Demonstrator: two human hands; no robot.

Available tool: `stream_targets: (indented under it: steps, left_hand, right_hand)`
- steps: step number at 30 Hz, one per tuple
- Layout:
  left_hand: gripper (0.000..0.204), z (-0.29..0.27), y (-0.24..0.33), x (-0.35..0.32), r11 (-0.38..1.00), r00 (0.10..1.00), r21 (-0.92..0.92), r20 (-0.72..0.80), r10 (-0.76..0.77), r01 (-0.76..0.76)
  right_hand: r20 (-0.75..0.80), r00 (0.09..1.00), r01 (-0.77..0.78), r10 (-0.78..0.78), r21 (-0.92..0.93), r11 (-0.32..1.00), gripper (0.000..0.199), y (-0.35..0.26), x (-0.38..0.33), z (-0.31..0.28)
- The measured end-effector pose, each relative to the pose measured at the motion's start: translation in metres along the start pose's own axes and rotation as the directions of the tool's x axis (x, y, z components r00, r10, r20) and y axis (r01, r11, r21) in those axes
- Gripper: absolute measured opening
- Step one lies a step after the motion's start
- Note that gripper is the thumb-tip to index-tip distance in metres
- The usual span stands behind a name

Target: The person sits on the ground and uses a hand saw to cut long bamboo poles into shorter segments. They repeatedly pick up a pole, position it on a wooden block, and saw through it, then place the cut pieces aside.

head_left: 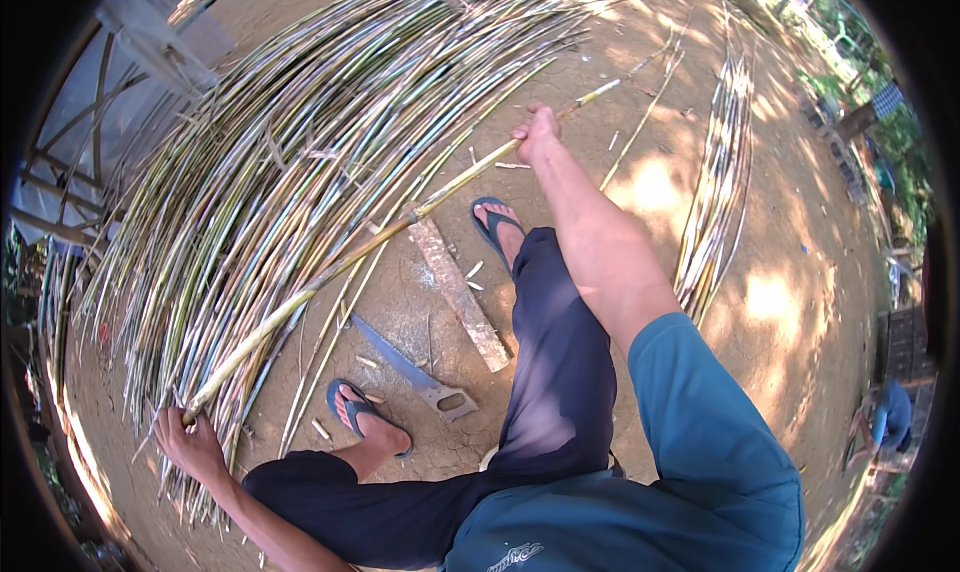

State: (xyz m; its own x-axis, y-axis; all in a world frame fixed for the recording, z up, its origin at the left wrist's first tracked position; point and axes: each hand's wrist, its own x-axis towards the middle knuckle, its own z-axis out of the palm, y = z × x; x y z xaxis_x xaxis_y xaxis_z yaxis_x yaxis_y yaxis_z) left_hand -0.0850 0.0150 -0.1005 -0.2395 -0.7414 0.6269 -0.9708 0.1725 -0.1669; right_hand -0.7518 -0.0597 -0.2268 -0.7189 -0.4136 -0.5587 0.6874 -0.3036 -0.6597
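A long yellow-green bamboo pole (262, 334) slants across in front of me, from the lower left to the upper right. At its thick lower end, my left hand (192, 446) is closed on it. My right hand (540, 134) wraps round the thinner part, with my arm stretched out. Between the hands, the pole passes over the far end of a rough wooden board (458, 297) lying on the ground. A handsaw (405, 364) lies flat between my feet, beside scattered sawdust and short cut pieces (321, 429).
A large heap of bamboo poles (300, 162) covers the ground on the left and far side. To the right lies a smaller bundle (718, 167), with a thin loose pole (640, 122) before it. Another person (890, 414) is at the far right edge.
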Motion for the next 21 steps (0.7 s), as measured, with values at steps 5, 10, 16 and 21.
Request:
stream_targets:
  steps: [5,10,16,21]
  left_hand:
    - [0.037,0.019,0.010,0.003,0.985,0.986,0.041,-0.035,-0.163,0.165]
    - [0.042,0.031,0.023,-0.012,0.998,0.983,-0.040,0.177,-0.041,0.049]
    - [0.018,0.037,0.084,-0.006,0.933,0.854,-0.347,0.451,0.258,-0.098]
    - [0.017,0.035,0.112,-0.004,0.820,0.753,-0.572,0.540,0.375,0.002]
  right_hand:
    - [-0.039,0.978,0.194,-0.206,-0.210,0.958,0.029,-0.027,-0.020,-0.002]
    - [-0.105,0.991,0.021,-0.088,-0.520,0.854,0.074,-0.012,-0.009,-0.012]
    - [0.022,0.993,-0.053,0.112,-0.783,0.620,0.058,0.020,0.028,-0.028]
    - [0.187,0.981,0.155,0.050,-0.915,0.373,0.059,0.035,-0.011,-0.029]
